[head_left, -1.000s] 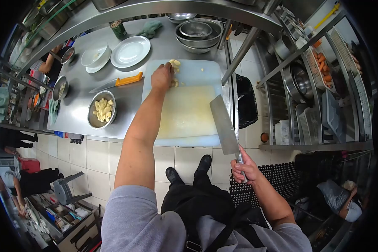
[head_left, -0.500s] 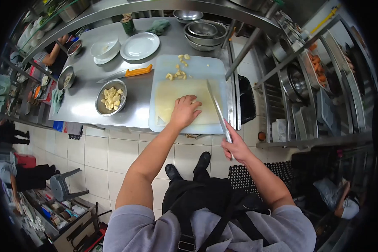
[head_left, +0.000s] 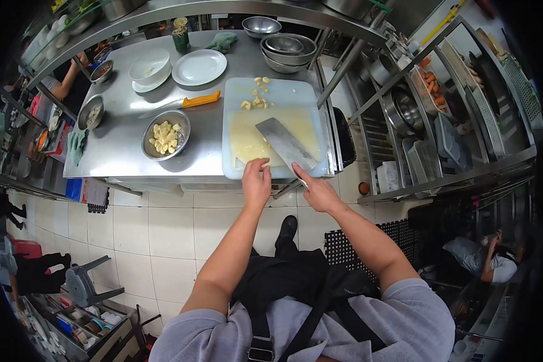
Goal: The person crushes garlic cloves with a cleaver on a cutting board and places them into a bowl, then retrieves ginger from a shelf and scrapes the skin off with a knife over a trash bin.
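My right hand [head_left: 320, 194] grips the handle of a cleaver [head_left: 286, 143]. Its broad blade lies nearly flat, slanting over a yellowish sheet-like layer [head_left: 247, 134] on the pale cutting board [head_left: 304, 90]. At the board's front edge, my left hand [head_left: 257, 184] has its fingers bent and drawn together; what is between the fingertips is too small to make out. Peeled garlic cloves [head_left: 256, 102] lie loose on the far half of the board. Left of the board, a metal bowl [head_left: 184, 125] holds more cloves [head_left: 165, 137].
An orange-handled knife [head_left: 200, 99] lies behind the bowl. Further back are a white plate [head_left: 199, 67], a white bowl [head_left: 149, 66], a green cloth [head_left: 222, 41] and stacked metal bowls [head_left: 289, 57]. A metal shelf rack [head_left: 377, 108] stands at the right; other people are at the sides.
The cleaver has swung from upright at the board's right side to lying flat over its middle. My left hand has drawn back from the board's middle to the front edge.
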`<state>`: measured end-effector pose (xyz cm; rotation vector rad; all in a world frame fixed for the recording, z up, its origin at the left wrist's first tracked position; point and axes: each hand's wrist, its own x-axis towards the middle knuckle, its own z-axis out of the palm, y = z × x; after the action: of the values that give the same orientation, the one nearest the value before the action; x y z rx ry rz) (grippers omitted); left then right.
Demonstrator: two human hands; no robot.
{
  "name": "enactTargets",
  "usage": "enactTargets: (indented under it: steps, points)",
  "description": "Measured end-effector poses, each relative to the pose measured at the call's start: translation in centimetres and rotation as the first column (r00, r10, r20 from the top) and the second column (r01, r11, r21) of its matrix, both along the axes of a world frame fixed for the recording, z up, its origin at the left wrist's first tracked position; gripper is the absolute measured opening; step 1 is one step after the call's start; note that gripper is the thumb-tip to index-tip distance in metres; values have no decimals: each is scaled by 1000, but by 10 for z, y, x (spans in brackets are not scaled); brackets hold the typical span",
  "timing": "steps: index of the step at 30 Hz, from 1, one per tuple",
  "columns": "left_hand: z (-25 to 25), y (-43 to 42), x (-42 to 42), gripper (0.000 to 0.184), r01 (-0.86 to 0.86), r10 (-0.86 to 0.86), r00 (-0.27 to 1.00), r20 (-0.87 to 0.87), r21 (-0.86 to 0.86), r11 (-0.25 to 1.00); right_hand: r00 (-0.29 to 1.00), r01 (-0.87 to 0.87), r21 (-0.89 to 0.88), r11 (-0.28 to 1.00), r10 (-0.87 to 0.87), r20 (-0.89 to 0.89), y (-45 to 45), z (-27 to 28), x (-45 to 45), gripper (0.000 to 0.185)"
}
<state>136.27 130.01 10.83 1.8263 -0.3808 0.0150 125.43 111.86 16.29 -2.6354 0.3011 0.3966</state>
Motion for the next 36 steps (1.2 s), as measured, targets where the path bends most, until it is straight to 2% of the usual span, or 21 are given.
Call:
enactTargets:
  steps: [2,3,4,7,11,13,14,17,19,21,22,24,25,27,29,30,31,32,33,34,36]
  points:
    - [5,-9,21,30,-5,0,998,60,96,995,989,-36,52,998,28,144,4,5,-4,89]
    - [6,-16,34,32,-21,-2,993,121,193,981,987,153,387,909,-160,-16,14,35,-2,88]
    - [5,-25,49,32,-23,0,992,123,186,982,934,356,638,682,-276,-227,20,52,0,88]
    - [5,-48,83,32,17,-33,999,40,343,939,928,352,663,660,-336,-159,26,54,0,86]
    - [1,-52,99,34,42,-53,998,29,279,959,947,320,585,745,-251,-198,13,41,-2,86]
    - [-28,-47,101,27,-22,19,999,37,93,995,972,-12,56,998,-2,233,4,6,-6,90]
    - [-46,-42,94,23,-58,58,998,-12,-21,998,996,90,-15,996,-89,30,14,22,-2,88]
    - [-19,-5,16,24,-68,-97,874,-475,-319,945,996,70,-118,991,-77,-50,17,17,-1,88]
    - [-43,5,-38,29,-167,-273,676,-684,-503,848,995,62,-114,992,-70,-69,13,18,-1,86]
    - [-45,9,-75,51,-394,-328,507,-797,-553,734,996,41,-68,997,-35,81,8,29,1,85]
    - [-43,9,-78,51,-394,-326,503,-801,-548,738,996,43,-63,997,-38,77,12,43,4,85]
    - [-37,7,-76,75,-542,-405,418,-813,-581,607,891,52,48,998,-68,449,17,78,10,85]
    - [-31,6,-71,75,-544,-406,415,-814,-579,607,892,54,47,997,-69,446,22,90,13,85]
    - [-15,-3,-51,88,-590,-382,409,-829,-560,582,676,38,153,987,-138,724,34,107,22,87]
    - [-1,-15,-32,83,-618,-372,395,-840,-543,569,580,107,85,991,-132,804,46,63,25,89]
    - [4,-20,-26,79,-643,-361,376,-853,-521,561,775,114,57,992,-125,619,38,16,17,95]
    - [4,-27,-19,79,-642,-360,376,-854,-520,563,955,127,-16,992,-118,271,40,-2,19,99]
    - [1,-35,-15,80,-640,-426,396,-814,-577,508,985,114,-89,989,-125,-120,42,-11,18,102]
    - [7,-36,-1,81,-626,-481,437,-760,-641,444,988,113,-82,990,-121,-100,40,-14,29,102]
    - [17,-38,4,75,-704,-455,343,-822,-545,455,992,97,-72,993,-102,-73,31,-14,40,104]
    - [6,-30,-14,75,-703,-429,341,-837,-530,475,989,129,38,991,-126,-75,39,-25,21,106]
